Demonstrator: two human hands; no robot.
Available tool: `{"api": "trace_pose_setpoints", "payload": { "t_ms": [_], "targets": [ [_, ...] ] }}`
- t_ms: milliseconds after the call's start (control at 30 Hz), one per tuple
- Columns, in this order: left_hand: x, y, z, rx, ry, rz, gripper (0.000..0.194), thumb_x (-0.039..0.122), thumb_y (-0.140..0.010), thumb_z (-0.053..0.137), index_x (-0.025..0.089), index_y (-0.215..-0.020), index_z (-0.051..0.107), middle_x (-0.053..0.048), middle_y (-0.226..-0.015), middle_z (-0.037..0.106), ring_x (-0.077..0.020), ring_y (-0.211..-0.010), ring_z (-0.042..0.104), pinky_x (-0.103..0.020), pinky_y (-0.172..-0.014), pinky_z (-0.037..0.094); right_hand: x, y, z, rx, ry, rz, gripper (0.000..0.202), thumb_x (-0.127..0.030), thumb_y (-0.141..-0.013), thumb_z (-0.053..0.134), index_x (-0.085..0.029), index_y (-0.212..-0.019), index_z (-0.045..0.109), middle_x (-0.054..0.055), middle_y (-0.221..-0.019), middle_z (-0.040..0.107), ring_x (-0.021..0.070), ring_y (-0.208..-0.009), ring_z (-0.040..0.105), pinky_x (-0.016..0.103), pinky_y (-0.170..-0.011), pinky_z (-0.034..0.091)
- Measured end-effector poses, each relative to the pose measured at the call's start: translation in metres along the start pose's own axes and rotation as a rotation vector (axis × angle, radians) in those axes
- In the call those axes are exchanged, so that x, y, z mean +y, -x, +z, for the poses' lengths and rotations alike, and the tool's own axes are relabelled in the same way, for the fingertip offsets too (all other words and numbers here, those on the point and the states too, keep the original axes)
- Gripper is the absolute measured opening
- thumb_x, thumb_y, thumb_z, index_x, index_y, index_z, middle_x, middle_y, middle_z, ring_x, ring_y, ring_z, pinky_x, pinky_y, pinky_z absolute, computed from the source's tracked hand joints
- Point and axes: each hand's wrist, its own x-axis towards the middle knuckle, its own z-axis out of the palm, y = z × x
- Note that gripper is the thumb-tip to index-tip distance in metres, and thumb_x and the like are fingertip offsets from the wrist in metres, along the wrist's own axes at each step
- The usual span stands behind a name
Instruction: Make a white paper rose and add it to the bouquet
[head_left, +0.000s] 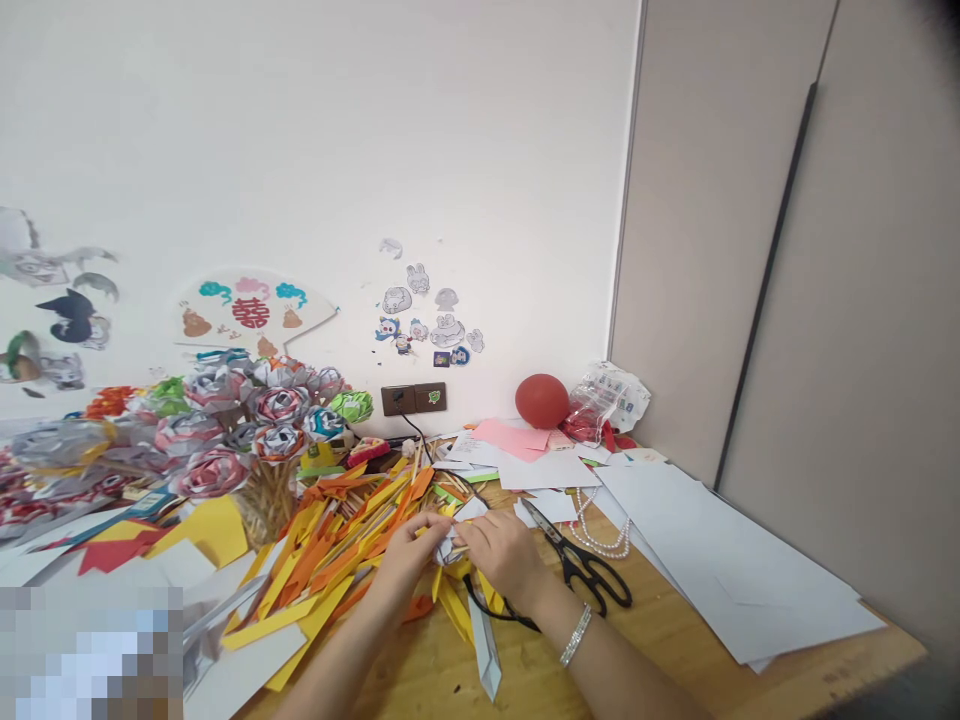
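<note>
My left hand and my right hand meet over the table, with their fingers closed on a small folded white paper flower. Yellow paper shows just below it, and the fingers hide part of the flower. A pale folded paper strip hangs or lies beneath my right hand. Close to my right wrist lie black-handled scissors, blades pointing away to the left. To the left of my left hand spreads a heap of yellow and orange paper strips mixed with thin sticks.
Several paper roses stand bunched at the left. White paper sheets cover the right of the wooden table. A pearl string lies beside the scissors. A red balloon and a plastic bag rest against the wall.
</note>
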Motion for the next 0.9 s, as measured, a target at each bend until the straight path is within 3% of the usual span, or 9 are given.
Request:
{"api": "trace_pose_setpoints", "payload": {
  "t_ms": [400, 900],
  "targets": [
    [-0.0019, -0.0026, -0.0009, 0.004, -0.144, 0.087, 0.026, 0.039, -0.055, 0.068, 0.015, -0.057, 0.060, 0.001, -0.059, 0.058, -0.0106, -0.052, 0.047, -0.022, -0.050, 0.035, 0.0017, 0.0021, 0.0015, -0.047, 0.038, -0.051, 0.013, -0.016, -0.086, 0.048, -0.019, -0.073, 0.049, -0.001, -0.064, 0.054, 0.0154, -0.061, 0.048, 0.030, -0.054, 0.028],
    [0.0028, 0.0000, 0.0009, 0.043, -0.290, 0.115, 0.024, 0.041, -0.057, 0.065, 0.017, -0.058, 0.062, 0.002, -0.054, 0.056, -0.0094, -0.045, 0.041, -0.020, -0.042, 0.030, 0.0008, 0.0027, 0.0006, -0.099, 0.095, -0.118, 0.010, -0.012, -0.087, 0.043, -0.017, -0.081, 0.050, 0.000, -0.067, 0.055, 0.0148, -0.062, 0.049, 0.029, -0.055, 0.031]
  ]
}}
